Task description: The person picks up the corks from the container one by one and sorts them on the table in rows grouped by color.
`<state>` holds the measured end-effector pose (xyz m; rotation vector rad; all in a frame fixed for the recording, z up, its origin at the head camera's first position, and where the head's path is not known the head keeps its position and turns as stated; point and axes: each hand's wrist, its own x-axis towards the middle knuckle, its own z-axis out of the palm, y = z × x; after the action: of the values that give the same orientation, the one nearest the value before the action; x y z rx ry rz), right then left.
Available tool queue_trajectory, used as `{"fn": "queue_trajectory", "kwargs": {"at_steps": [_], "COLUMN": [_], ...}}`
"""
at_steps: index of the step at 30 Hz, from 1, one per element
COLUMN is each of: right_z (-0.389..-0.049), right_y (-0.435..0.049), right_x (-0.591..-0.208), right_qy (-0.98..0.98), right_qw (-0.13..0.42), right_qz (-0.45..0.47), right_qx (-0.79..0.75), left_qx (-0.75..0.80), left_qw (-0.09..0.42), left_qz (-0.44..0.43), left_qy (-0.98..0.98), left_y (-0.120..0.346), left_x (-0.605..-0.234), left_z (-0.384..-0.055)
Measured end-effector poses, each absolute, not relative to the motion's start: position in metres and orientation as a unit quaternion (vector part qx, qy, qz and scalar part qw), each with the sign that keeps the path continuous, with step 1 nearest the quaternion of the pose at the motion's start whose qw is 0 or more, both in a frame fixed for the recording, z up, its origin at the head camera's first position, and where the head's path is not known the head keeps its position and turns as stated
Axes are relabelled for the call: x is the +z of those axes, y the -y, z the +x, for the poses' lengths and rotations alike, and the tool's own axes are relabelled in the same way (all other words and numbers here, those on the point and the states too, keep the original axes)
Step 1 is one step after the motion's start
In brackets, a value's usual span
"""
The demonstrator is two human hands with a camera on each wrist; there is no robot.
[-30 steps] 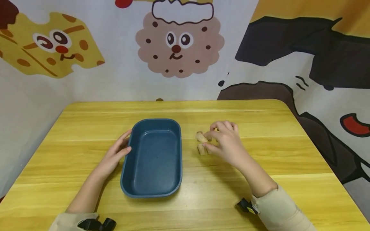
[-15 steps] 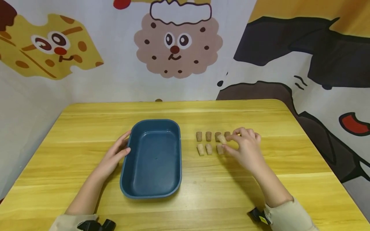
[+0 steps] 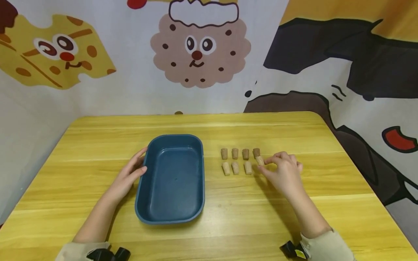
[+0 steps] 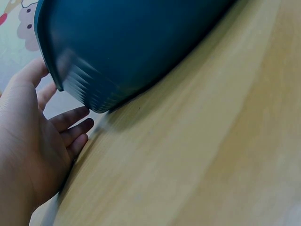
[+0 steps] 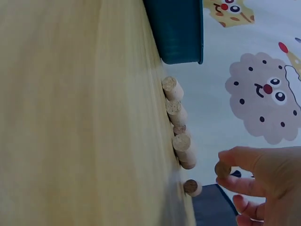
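My right hand (image 3: 285,174) pinches a pale cork (image 3: 259,161) between thumb and fingertips, above the table near the right end of two rows of corks. In the right wrist view this cork (image 5: 223,169) shows one round end. Darker brown corks form the far row, with one dark cork (image 3: 245,154) third along. Three lighter corks lie in the near row, among them a light cork (image 3: 248,168) closest to my right hand. My left hand (image 3: 128,174) rests on the left side of a blue plastic bin (image 3: 170,221), its fingers fairly straight along the rim and outer wall.
Bin and corks are on a yellow wood-grain table (image 3: 241,232). Behind it hangs a cartoon-printed curtain (image 3: 130,94). A small black wrist device sits by each cuff.
My right hand has moved right along the cork rows with the pale cork, uncovering the corks it hid. My left hand and the bin stay in place.
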<state>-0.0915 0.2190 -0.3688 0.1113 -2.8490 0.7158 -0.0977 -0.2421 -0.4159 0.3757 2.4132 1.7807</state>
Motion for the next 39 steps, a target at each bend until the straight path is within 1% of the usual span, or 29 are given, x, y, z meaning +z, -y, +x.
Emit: {"fn": "queue_trajectory", "kwargs": {"at_steps": [8,19,39], "right_z": [-0.090,-0.090,-0.091], "right_y": [-0.220,-0.220,-0.216], "right_x": [-0.378,-0.394,-0.394], "right_qy": [0.969,0.969,0.973], "right_qw": [0.078,0.090,0.058], "right_qz": [0.012,-0.005,-0.030], "right_qx": [0.236,0.228,0.219], "left_qx": [0.591,0.594,0.590], "left_qw": [0.059,0.066,0.062], "left_qz": [0.125,0.124,0.121], "left_qy": [-0.795,-0.792,-0.796], "left_y": [0.243,0.242,0.243], "left_x": [-0.416,-0.415,-0.416], "left_z": [-0.098,-0.100,-0.099]}}
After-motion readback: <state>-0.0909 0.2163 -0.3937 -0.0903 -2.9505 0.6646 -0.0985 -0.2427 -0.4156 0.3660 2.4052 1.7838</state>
